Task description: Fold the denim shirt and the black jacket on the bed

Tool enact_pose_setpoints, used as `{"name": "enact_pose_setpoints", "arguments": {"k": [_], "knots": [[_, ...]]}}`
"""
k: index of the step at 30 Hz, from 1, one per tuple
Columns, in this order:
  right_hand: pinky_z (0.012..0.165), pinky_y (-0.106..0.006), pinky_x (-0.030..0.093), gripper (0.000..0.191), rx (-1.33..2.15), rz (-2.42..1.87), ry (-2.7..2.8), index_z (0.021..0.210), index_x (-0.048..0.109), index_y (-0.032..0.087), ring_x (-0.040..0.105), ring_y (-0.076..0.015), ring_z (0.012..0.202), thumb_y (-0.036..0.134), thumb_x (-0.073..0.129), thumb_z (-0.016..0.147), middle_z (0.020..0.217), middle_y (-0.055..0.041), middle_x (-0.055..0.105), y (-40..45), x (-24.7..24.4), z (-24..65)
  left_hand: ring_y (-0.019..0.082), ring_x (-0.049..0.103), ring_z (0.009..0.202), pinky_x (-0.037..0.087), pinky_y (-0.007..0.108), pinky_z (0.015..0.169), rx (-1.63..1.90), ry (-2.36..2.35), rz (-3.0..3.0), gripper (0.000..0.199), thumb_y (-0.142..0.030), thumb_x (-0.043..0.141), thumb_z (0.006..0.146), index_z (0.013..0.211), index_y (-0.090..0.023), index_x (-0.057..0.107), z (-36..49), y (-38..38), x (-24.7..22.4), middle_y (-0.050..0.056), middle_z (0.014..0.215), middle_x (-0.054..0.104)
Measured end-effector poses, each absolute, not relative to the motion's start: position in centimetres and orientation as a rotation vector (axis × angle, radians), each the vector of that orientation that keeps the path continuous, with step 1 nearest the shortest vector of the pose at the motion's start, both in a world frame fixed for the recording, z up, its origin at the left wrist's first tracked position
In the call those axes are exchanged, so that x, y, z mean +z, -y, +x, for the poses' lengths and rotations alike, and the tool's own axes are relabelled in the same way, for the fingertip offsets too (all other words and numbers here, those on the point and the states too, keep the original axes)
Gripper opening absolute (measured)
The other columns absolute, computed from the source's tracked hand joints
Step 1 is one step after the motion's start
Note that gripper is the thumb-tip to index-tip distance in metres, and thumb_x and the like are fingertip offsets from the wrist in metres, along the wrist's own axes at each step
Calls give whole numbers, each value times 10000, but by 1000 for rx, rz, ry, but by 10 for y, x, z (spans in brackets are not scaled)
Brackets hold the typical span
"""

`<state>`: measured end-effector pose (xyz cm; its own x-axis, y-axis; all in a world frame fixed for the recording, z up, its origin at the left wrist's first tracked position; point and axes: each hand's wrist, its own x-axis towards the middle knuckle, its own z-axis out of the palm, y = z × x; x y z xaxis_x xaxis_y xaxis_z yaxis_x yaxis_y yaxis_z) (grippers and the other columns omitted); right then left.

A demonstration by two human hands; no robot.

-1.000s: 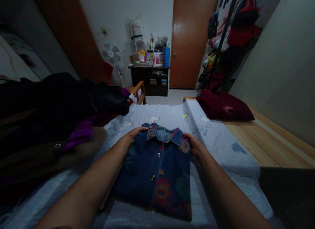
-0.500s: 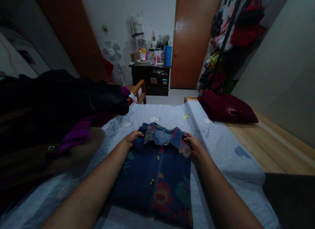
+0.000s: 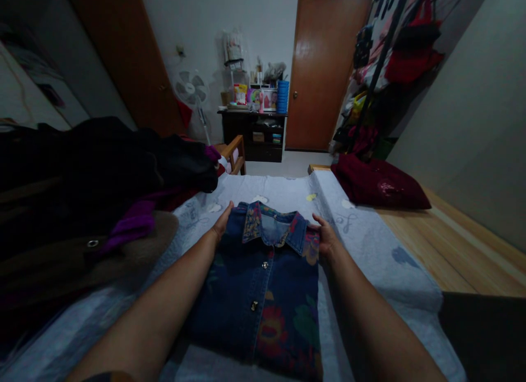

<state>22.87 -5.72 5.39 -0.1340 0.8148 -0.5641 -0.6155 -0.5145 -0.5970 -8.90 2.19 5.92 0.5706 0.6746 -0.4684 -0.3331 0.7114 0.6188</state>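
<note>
- Flanking a folded, flower-printed denim shirt (image 3: 242, 283), both of the person's hands sit at its far corners, one at each shoulder.
- The left hand (image 3: 223, 222) looks open, laid along the shoulder edge with its upper finger or thumb pointing away; I see no cloth pinched in it.
- The right hand (image 3: 326, 237) is open too, one digit raised clear and the rest against the opposite shoulder; whether any fingertips slip underneath, I can't tell.
- The shirt lies front up on a pale printed sheet (image 3: 370, 256), collar (image 3: 296, 234) away from the person, two metal buttons (image 3: 255, 305) showing down its front and no sleeves spread out at the sides.
- To my eye, the step in hand is squaring the shoulders, with the main folding apparently done.
- The next move, I'd judge, calls for both hands to press in evenly, or to take the two edges together, so the collar stays level and the tucked parts don't slide out.
- Over on the left sits a heap of dark clothes (image 3: 102, 163); on the right, a maroon garment (image 3: 378, 182) rests by the wall.
</note>
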Motion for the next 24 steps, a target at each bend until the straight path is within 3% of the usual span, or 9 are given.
{"name": "enact_pose_setpoints", "arguments": {"k": [5, 9, 12, 16, 19, 24], "knots": [[663, -330, 531, 383, 1961, -1096, 544, 808, 621, 177, 657, -213, 643, 514, 444, 856, 685, -64, 686, 40, 57, 240, 251, 703, 805, 526, 355, 763, 551, -728, 532, 838, -740, 175, 870, 1056, -67, 640, -78, -32, 57, 114, 782, 713], [649, -288, 527, 287, 2014, -1328, 774, 890, 627, 162, 655, -178, 643, 411, 493, 846, 761, -57, 700, 13, 60, 245, 291, 703, 776, 545, 407, 732, 516, -741, 568, 815, -784, 288, 804, 1047, -91, 641, -84, -44, 57, 148, 837, 723], [592, -252, 500, 228, 1917, -1632, 1052, 823, 624, 160, 620, -153, 574, 361, 518, 841, 708, -52, 683, -10, 60, 240, 308, 700, 790, 545, 432, 746, 530, -692, 636, 763, -762, 396, 778, 1045, -90, 638, -90, -59, 59, 165, 879, 725], [486, -253, 430, 243, 1833, -1807, 1228, 707, 605, 160, 530, -136, 447, 367, 566, 827, 578, -37, 628, -34, 59, 231, 270, 695, 747, 547, 387, 734, 380, -841, 830, 548, -631, 572, 763, 973, -134, 663, -87, -88, 63, 126, 841, 734], [470, -266, 402, 247, 1803, -1865, 1312, 640, 591, 170, 494, -136, 410, 368, 621, 787, 496, -10, 579, -46, 58, 225, 247, 670, 630, 539, 341, 622, 68, -983, 1146, 375, -517, 671, 727, 828, -155, 683, -73, -113, 65, 110, 720, 720], [511, -252, 404, 89, 1823, -1889, 1413, 668, 646, 158, 544, -149, 472, 177, 727, 636, 477, 14, 592, -53, 60, 214, 189, 580, 457, 503, 304, 518, -180, -867, 1524, 175, -268, 796, 599, 689, -194, 665, -33, -142, 61, 3, 487, 612]]}}
